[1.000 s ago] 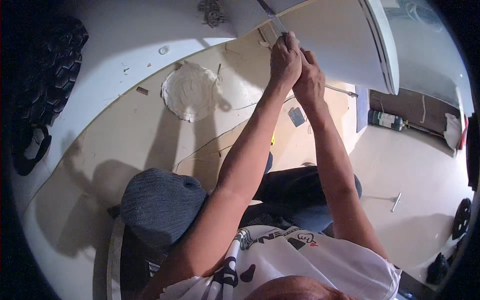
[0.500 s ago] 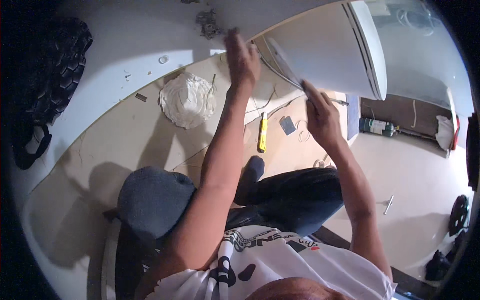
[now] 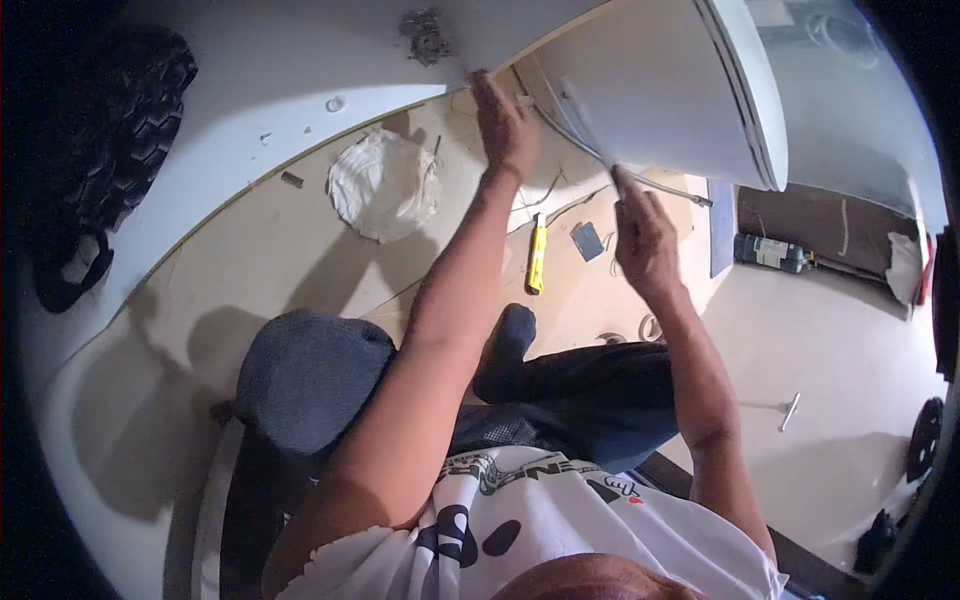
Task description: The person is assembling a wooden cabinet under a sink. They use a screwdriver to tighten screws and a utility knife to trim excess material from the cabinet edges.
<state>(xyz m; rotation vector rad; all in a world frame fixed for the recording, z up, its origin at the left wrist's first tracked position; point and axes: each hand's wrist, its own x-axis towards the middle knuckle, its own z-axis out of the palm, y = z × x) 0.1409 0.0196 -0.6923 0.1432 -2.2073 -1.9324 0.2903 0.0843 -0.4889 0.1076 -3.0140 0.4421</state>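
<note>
My right hand (image 3: 648, 232) is closed, index finger extended, around the lower end of a long thin pale tool (image 3: 590, 128). Motion blurs this tool, so its kind does not show; it slants up in front of a white door-like panel (image 3: 640, 85). My left hand (image 3: 508, 130) stretches its fingers up by the edge of the white surface, and nothing shows in it. A grey cable (image 3: 560, 128) curves behind the tool, between both hands. Below them a yellow utility knife (image 3: 537, 255) and a small dark flat piece (image 3: 587, 241) lie on the floor.
A crumpled white cloth (image 3: 382, 187) lies left of my left arm. Tape rolls (image 3: 650, 327) are by my knee. A green cylinder (image 3: 772, 252) and a metal T-shaped tool (image 3: 790, 412) are at the right. A black textured bag (image 3: 120, 150) rests on the white surface at far left.
The view has shifted slightly. My left hand has come a little lower against the white edge, and the blurred tool in my right hand stands a bit steeper.
</note>
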